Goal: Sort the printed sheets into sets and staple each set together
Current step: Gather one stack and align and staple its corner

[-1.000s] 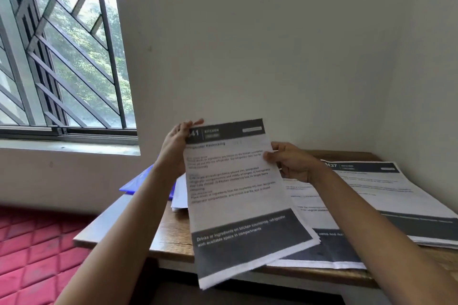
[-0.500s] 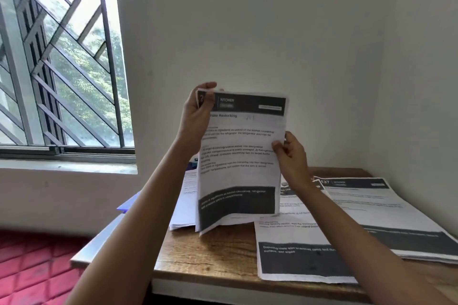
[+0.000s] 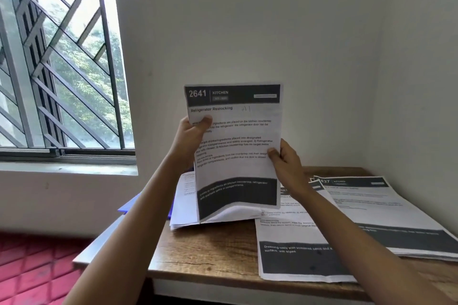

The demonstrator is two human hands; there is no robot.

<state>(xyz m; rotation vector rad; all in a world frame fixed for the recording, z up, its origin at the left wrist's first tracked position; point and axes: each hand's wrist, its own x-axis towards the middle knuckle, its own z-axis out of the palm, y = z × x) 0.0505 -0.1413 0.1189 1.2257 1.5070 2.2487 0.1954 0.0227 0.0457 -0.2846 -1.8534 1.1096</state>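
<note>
I hold a set of printed sheets (image 3: 238,148) headed "2641 Kitchen, Refrigerator Restocking" upright above the wooden table (image 3: 205,250). My left hand (image 3: 189,141) grips its left edge with the thumb on the front. My right hand (image 3: 285,163) pinches its right edge lower down. The set's bottom edge touches a white pile of sheets (image 3: 184,203) lying on the table behind it. Two more piles lie flat to the right: a near one (image 3: 297,250) with a dark footer band and a far one (image 3: 376,208) headed "437". No stapler is in view.
A blue folder (image 3: 131,208) sticks out under the left pile at the table's left edge. White walls close the corner behind and to the right. A barred window (image 3: 57,62) and its sill are on the left, above a red patterned floor (image 3: 37,265).
I have raised the held set from a low tilt over the table's front edge to upright. My left hand slid from the top corner down the left edge.
</note>
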